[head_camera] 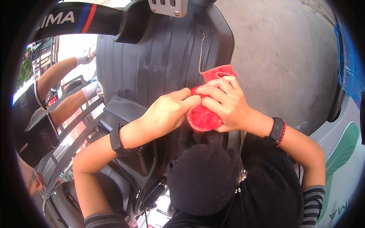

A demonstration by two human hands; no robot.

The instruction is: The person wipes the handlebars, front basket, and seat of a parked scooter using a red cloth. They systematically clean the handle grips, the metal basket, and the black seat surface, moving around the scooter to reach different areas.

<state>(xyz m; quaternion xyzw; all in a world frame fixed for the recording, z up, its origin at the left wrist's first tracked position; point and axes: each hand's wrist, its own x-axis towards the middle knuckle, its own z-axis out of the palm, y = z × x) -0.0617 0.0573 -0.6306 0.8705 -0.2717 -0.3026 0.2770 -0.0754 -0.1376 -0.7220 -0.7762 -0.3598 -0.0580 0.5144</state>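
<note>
A red cloth (204, 118) with stitched edges is bunched between my two hands above the black footboard (159, 62) of a scooter. My left hand (171, 109) pinches the cloth's upper left edge between thumb and fingers. From the other side my right hand (231, 102) grips it, its fingers curled over the folds and the fingertips near my left thumb. A flap of the cloth sticks up beyond my right hand. One loose pale thread (201, 51) trails from that flap across the ribbed footboard. The folds under my right palm are hidden.
A black scooter body part (79, 18) with lettering and stripes and a metal pedal plate (168, 7) are at the top. Concrete floor (273, 57) lies right, beside a white panel (345, 159). A person's legs (62, 91) show at left. Below my hands is a fuzzy black object (202, 179).
</note>
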